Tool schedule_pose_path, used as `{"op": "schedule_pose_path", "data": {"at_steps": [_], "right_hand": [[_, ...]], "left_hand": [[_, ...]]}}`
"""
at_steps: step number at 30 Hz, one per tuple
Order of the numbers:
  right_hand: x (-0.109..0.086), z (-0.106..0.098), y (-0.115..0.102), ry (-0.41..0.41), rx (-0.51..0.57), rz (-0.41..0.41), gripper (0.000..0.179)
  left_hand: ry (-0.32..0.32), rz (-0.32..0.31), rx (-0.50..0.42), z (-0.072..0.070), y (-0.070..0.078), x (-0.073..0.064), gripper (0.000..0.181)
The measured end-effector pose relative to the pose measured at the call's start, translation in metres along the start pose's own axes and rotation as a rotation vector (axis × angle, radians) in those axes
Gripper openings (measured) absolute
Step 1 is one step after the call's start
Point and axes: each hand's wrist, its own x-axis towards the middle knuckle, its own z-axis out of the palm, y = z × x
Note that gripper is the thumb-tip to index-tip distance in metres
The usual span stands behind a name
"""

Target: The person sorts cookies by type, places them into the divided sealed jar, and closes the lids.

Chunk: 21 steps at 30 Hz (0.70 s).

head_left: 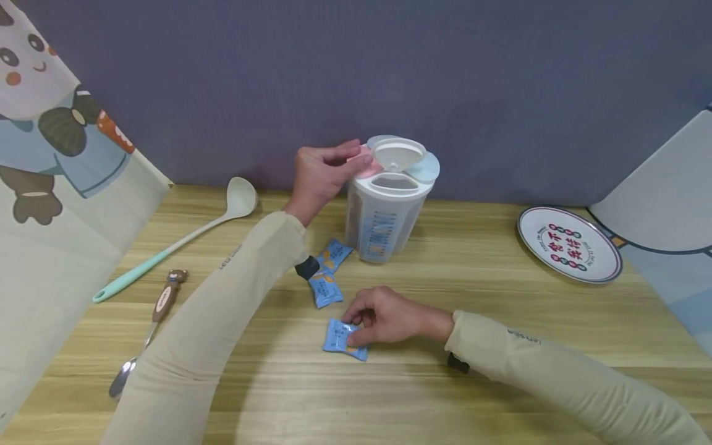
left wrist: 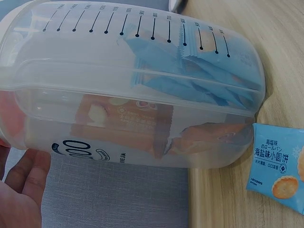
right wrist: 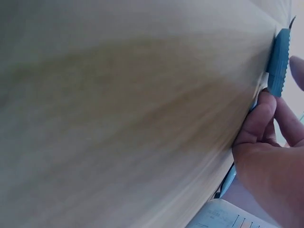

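Note:
My left hand (head_left: 322, 176) pinches the pink flap (head_left: 367, 162) on the lid of a clear storage container (head_left: 378, 216), which stands upright near the back wall. Through its side in the left wrist view, blue biscuit packets (left wrist: 190, 71) and orange-brown packets (left wrist: 123, 121) show in separate compartments. Lower down, my right hand (head_left: 389, 315) has its bent fingers and thumb at a blue biscuit packet (head_left: 339, 337) on the table. In the right wrist view, the fingertips (right wrist: 268, 97) meet the edge of this packet. Two more blue packets (head_left: 327, 289) lie beside the container.
At the left, a ladle (head_left: 183, 238) with a mint handle lies by a spoon (head_left: 158, 315) with a brown bear handle. A white plate (head_left: 556, 259) with red characters sits at the right. The dark wall (head_left: 250, 93) stands close behind the container.

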Motion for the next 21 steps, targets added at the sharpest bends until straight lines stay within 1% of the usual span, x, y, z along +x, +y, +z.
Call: {"op": "schedule_pose_path", "data": {"at_steps": [3,7,11,14,18,21], "right_hand": [[0.001,0.002,0.0,0.008,-0.033,-0.012,0.026],[0.0,0.003,-0.001,0.0,-0.044,-0.019,0.024],[-0.002,0.001,-0.001,-0.022,-0.002,-0.012,0.019],[-0.006,-0.001,0.001,-0.022,0.045,-0.003,0.015],[-0.012,-0.005,0.005,0.012,0.112,-0.022,0.01],[-0.017,-0.01,0.007,0.049,0.143,-0.056,0.007]], "left_hand": [[-0.002,-0.004,-0.004,0.0,-0.001,0.0,0.027],[-0.003,-0.019,-0.009,-0.001,-0.001,0.0,0.027],[-0.002,-0.026,-0.015,-0.001,-0.003,0.0,0.027],[-0.002,-0.028,-0.017,-0.001,-0.005,0.001,0.027],[-0.004,-0.029,-0.031,-0.002,-0.018,0.007,0.028],[-0.002,-0.024,-0.047,-0.003,-0.029,0.012,0.027]]}}
